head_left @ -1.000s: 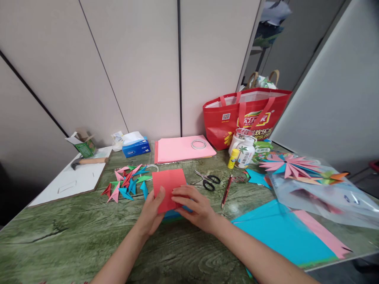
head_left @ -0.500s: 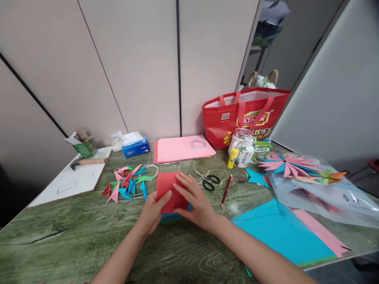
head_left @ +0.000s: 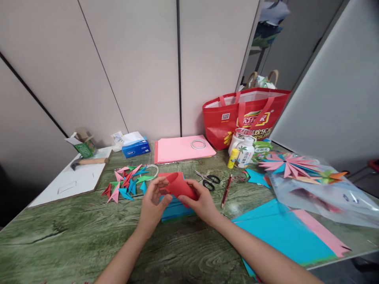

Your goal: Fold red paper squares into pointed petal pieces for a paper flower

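Observation:
A sheet of red paper, bent over into a loose curl, is held above a stack of blue and red paper. My right hand grips the curled sheet at its right side, thumb in front and fingers behind. On the left, my left hand is curved with thumb and fingers apart beside the sheet's left edge. Folded paper pieces in pink, red, green and blue lie left of the hands. Black-handled scissors and a red pencil lie to the right.
Pink sheets with a tape roll lie at the back, near a blue tissue box. A hammer rests on a white board. At right are a glue stick, red bag and large blue paper.
The red sheet has gone from flat to curled. My left hand has opened and come off its face, and my right hand has closed on its right side. More of the blue stack shows.

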Action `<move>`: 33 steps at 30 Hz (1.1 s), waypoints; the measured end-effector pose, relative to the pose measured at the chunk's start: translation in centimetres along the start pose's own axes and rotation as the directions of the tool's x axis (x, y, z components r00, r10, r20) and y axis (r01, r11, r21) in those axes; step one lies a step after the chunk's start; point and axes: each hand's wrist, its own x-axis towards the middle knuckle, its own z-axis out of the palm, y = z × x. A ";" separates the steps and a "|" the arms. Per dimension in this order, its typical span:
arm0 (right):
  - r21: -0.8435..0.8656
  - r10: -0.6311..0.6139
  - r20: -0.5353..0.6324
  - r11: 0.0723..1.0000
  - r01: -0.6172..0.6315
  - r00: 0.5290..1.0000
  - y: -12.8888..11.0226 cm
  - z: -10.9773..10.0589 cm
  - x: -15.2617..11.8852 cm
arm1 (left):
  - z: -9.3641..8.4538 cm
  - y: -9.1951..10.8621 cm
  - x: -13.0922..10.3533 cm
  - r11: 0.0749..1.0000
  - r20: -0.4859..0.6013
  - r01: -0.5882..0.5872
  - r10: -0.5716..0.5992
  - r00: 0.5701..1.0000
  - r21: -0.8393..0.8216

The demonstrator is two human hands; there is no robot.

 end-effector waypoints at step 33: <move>0.295 0.178 -0.003 0.940 -0.169 0.984 0.0 0.1 0.4 | 0.1 0.3 0.2 0.982 -0.009 0.159 -0.161 0.987 -0.100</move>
